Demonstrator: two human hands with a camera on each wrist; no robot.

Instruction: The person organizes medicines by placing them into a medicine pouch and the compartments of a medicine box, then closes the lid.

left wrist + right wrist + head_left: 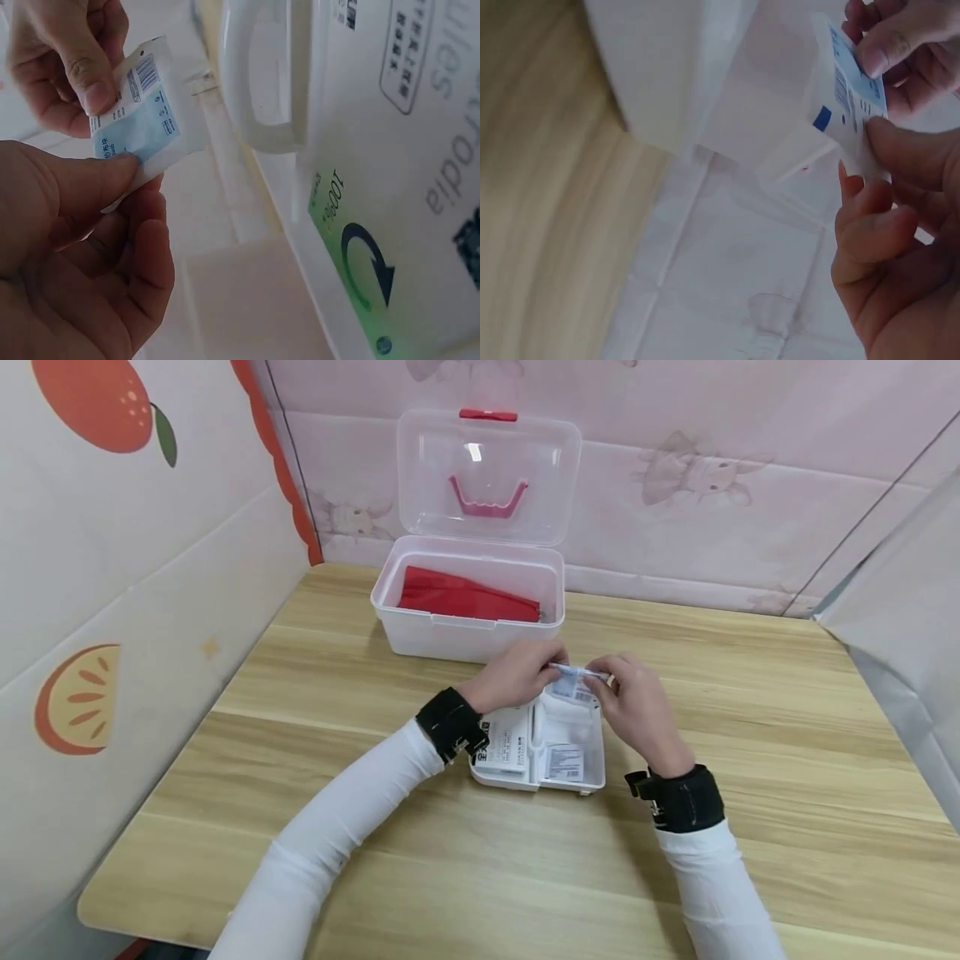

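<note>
Both hands pinch a small flat white-and-blue packet (150,120) printed with a barcode. My left hand (513,677) grips one end between thumb and fingers, and my right hand (636,706) has the other end the same way. Under the packet lies a white case (536,745) with compartments. Its left side holds a white box (504,745) with black print, partly covered by the left wrist. A second packet (565,762) with small print rests in the right side, toward the front.
Behind the hands, a clear plastic bin (457,643) stands with its lid (491,452) raised against the wall. Red fabric (465,596) lies inside it. Walls border the wooden table (772,735) at the left and back.
</note>
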